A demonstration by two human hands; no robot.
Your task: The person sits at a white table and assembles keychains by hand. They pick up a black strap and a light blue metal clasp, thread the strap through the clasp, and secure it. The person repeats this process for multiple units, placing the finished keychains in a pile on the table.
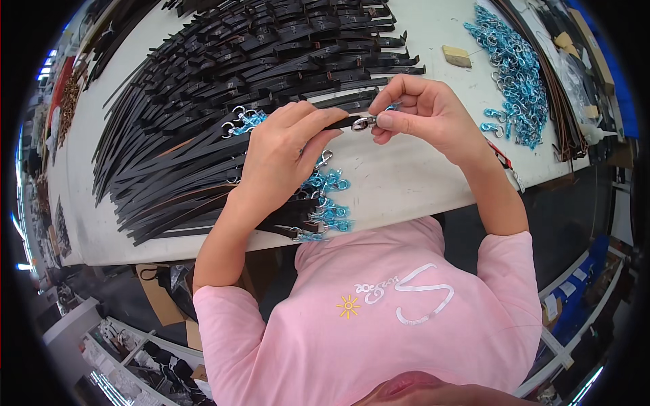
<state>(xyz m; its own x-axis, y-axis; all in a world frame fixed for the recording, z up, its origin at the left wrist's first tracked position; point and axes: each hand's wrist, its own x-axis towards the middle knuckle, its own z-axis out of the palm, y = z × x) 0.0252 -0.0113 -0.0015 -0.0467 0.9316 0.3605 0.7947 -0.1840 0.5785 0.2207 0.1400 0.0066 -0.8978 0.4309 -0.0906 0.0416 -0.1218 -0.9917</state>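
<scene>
Over the middle of the white table (406,183), my left hand (274,152) pinches the end of a black strap (343,122) between thumb and fingers. A silver snap hook (361,124) sits at that strap end, and my right hand (433,122) grips it with thumb and index finger. A bit of blue wrapping shows among the right fingers. Whether the strap passes through the hook's ring is too small to tell. Beneath my left forearm lies a bundle of black straps (169,179), with several blue-wrapped snap hooks (332,210) at their right ends.
A large heap of black straps (271,54) covers the far left and middle. At the right stands a pile of blue-wrapped hooks (514,74), beside long brown straps (560,115). A yellowish block (456,56) and a red-handled tool (500,155) lie nearer my right arm.
</scene>
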